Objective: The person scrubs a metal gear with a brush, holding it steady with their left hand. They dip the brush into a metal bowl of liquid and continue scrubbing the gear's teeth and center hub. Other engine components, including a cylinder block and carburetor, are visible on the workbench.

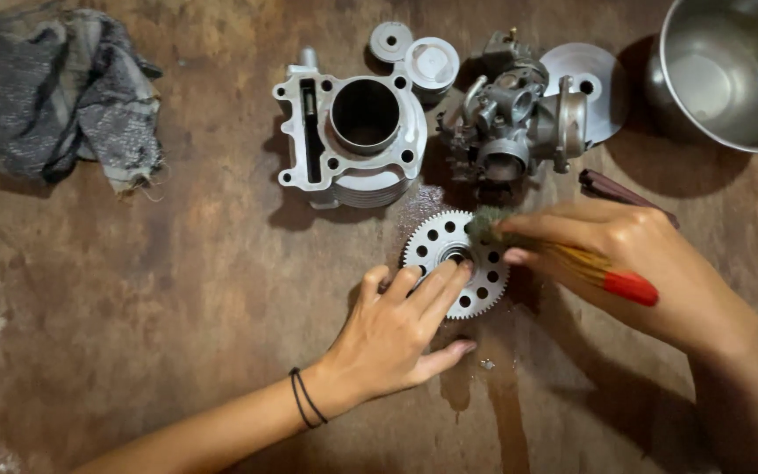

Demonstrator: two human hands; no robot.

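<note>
Sprocket [455,263] lies flat on the wet table [177,290], below the cylinder [353,140] — left hand [392,338], fingers spread, pins it against turning. Right hand [651,272] is closed around a brush [572,263] — bristles on the teeth.

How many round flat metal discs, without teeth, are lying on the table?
3. A small disc and a slightly bigger disc lie together above the cylinder block; a large disc lies behind the carburetor, partly hidden. Others may be hidden.

Worn brown table [177,290], wet patch: rag [63,92], cylinder block [353,132], carburetor [511,123], sprocket [449,254], steel bowl [730,70].
</note>
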